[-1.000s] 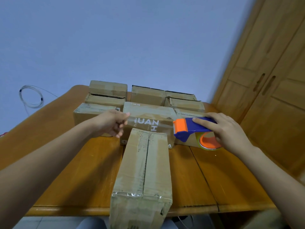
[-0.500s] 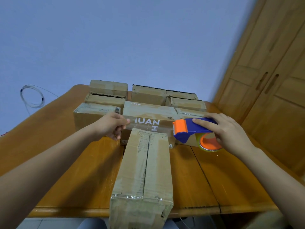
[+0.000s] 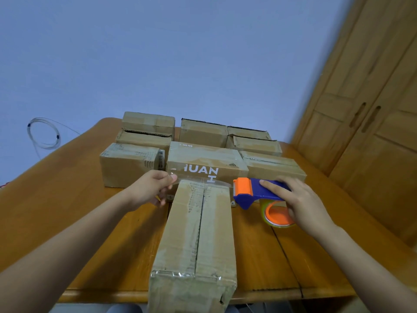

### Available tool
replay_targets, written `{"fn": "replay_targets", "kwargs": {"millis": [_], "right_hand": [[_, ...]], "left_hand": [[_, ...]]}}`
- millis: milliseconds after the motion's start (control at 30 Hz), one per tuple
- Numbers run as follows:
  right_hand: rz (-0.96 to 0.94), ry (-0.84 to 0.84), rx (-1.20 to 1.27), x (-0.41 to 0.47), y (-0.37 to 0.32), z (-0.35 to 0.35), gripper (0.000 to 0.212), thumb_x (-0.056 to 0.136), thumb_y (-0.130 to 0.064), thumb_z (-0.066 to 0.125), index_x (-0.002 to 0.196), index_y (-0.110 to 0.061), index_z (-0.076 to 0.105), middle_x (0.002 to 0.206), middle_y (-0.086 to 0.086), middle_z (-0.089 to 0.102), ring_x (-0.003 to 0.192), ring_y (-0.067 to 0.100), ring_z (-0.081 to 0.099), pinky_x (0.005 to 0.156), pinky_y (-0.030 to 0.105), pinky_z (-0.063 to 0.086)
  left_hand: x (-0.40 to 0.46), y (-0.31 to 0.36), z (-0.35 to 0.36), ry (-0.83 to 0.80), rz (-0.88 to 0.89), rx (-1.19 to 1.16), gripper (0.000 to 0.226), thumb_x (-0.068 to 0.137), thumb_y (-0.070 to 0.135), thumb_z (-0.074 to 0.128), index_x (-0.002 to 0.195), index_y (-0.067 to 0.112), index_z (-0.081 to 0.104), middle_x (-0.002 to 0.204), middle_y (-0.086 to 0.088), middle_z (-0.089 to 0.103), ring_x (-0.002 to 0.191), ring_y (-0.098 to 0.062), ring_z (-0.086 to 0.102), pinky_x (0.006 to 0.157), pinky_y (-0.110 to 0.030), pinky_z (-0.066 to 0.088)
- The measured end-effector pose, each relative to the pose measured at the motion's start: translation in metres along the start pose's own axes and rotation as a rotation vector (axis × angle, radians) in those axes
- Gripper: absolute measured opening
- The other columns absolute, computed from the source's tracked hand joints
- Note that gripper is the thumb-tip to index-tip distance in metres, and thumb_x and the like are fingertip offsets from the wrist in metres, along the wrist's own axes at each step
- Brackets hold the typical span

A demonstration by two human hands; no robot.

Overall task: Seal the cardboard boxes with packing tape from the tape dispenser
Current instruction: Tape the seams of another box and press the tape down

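A long cardboard box lies lengthwise in front of me, its near end hanging over the table edge, with a centre seam along its top. A strip of clear tape stretches across above its far end. My left hand pinches the tape's free end at the box's far left corner. My right hand grips the blue and orange tape dispenser just right of the box's far end, its orange roll core below my palm.
Several more cardboard boxes stand in rows behind it on the wooden table; some are open-topped. A wooden wardrobe rises at the right. A coiled cable hangs on the blue wall.
My left hand has moved left and toward me, drawing a strip of tape out from the dispenser across the box's far end. The dispenser dropped slightly lower.
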State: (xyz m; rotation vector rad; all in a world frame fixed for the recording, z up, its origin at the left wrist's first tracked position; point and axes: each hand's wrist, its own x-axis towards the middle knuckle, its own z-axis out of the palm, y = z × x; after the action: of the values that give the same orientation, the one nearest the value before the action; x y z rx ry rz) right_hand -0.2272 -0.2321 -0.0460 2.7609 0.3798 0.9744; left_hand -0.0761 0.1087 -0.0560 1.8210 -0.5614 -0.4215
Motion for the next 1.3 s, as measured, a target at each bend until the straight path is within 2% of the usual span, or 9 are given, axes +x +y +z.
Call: {"fn": "replay_targets", "kwargs": {"millis": [200, 333, 500, 600, 667, 767, 933, 1133, 1300], "right_hand": [[0.188, 0.032, 0.202, -0.021, -0.018, 0.032, 0.092, 0.068, 0.018, 0.071, 0.138, -0.031, 0.04, 0.119, 0.008, 0.057, 0.105, 0.025, 0.053, 0.076, 0.036, 0.05], [0.3, 0.084, 0.382, -0.033, -0.036, 0.054, 0.091, 0.071, 0.025, 0.06, 0.139, -0.033, 0.041, 0.122, 0.008, 0.054, 0.111, 0.015, 0.045, 0.079, 0.034, 0.051], [0.418, 0.13, 0.486, -0.04, -0.056, 0.072, 0.079, 0.076, 0.013, 0.045, 0.138, -0.036, 0.039, 0.122, 0.009, 0.054, 0.111, 0.018, 0.05, 0.079, 0.008, 0.042], [0.47, 0.145, 0.527, -0.043, -0.061, 0.076, 0.083, 0.077, 0.011, 0.044, 0.139, -0.043, 0.037, 0.123, 0.006, 0.052, 0.112, 0.024, 0.051, 0.079, 0.001, 0.04], [0.474, 0.158, 0.543, -0.045, -0.059, 0.075, 0.098, 0.075, 0.02, 0.047, 0.138, -0.054, 0.034, 0.124, 0.004, 0.051, 0.113, 0.021, 0.049, 0.082, 0.0, 0.039], [0.445, 0.163, 0.513, -0.047, -0.052, 0.07, 0.113, 0.07, 0.029, 0.052, 0.138, -0.059, 0.031, 0.121, 0.001, 0.05, 0.111, 0.016, 0.047, 0.081, 0.001, 0.039], [0.457, 0.133, 0.47, -0.046, -0.047, 0.064, 0.12, 0.069, 0.029, 0.058, 0.137, -0.064, 0.023, 0.124, 0.003, 0.051, 0.112, 0.017, 0.046, 0.075, 0.017, 0.045], [0.471, 0.161, 0.517, -0.049, -0.055, 0.074, 0.109, 0.077, 0.024, 0.057, 0.137, -0.062, 0.026, 0.121, -0.007, 0.044, 0.113, 0.011, 0.044, 0.072, 0.013, 0.048], [0.492, 0.158, 0.539, -0.051, -0.061, 0.08, 0.078, 0.078, 0.016, 0.051, 0.137, -0.033, 0.046, 0.124, 0.006, 0.051, 0.113, 0.028, 0.052, 0.08, 0.001, 0.041]], "left_hand": [[-0.003, -0.013, 0.019, 0.109, 0.003, -0.154, 0.037, 0.101, 0.032, 0.043, 0.07, 0.011, 0.045, 0.049, 0.007, 0.041, 0.048, -0.011, 0.046, 0.048, -0.021, 0.046], [-0.003, -0.021, 0.034, 0.151, 0.001, -0.284, 0.038, 0.101, 0.03, 0.044, 0.07, 0.01, 0.049, 0.058, -0.003, 0.04, 0.046, -0.012, 0.043, 0.045, -0.017, 0.041], [0.0, -0.03, 0.042, 0.196, 0.012, -0.303, 0.037, 0.1, 0.031, 0.043, 0.091, -0.002, 0.059, 0.075, -0.016, 0.048, 0.059, -0.02, 0.046, 0.051, -0.019, 0.04], [0.0, -0.026, 0.038, 0.196, -0.011, -0.326, 0.041, 0.101, 0.03, 0.043, 0.073, 0.001, 0.054, 0.06, -0.005, 0.047, 0.052, -0.013, 0.044, 0.051, -0.02, 0.039], [0.0, -0.02, 0.029, 0.199, -0.009, -0.312, 0.039, 0.1, 0.028, 0.046, 0.064, 0.013, 0.046, 0.052, 0.003, 0.04, 0.047, -0.011, 0.041, 0.055, -0.024, 0.038], [0.002, -0.006, 0.014, 0.172, -0.022, -0.235, 0.039, 0.099, 0.027, 0.049, 0.063, 0.014, 0.047, 0.051, 0.003, 0.038, 0.048, -0.014, 0.041, 0.061, -0.028, 0.04], [0.009, 0.007, 0.008, 0.192, -0.043, -0.162, 0.041, 0.097, 0.024, 0.052, 0.059, 0.014, 0.045, 0.049, 0.003, 0.035, 0.047, -0.014, 0.037, 0.055, -0.026, 0.038], [0.002, -0.015, 0.025, 0.18, -0.059, -0.08, 0.041, 0.101, 0.038, 0.04, 0.07, 0.012, 0.043, 0.061, -0.002, 0.044, 0.057, -0.017, 0.044, 0.053, -0.025, 0.04], [0.004, -0.016, 0.038, 0.217, -0.026, -0.149, 0.043, 0.102, 0.035, 0.042, 0.069, 0.009, 0.05, 0.059, -0.003, 0.046, 0.051, -0.014, 0.044, 0.048, -0.02, 0.034]]}}
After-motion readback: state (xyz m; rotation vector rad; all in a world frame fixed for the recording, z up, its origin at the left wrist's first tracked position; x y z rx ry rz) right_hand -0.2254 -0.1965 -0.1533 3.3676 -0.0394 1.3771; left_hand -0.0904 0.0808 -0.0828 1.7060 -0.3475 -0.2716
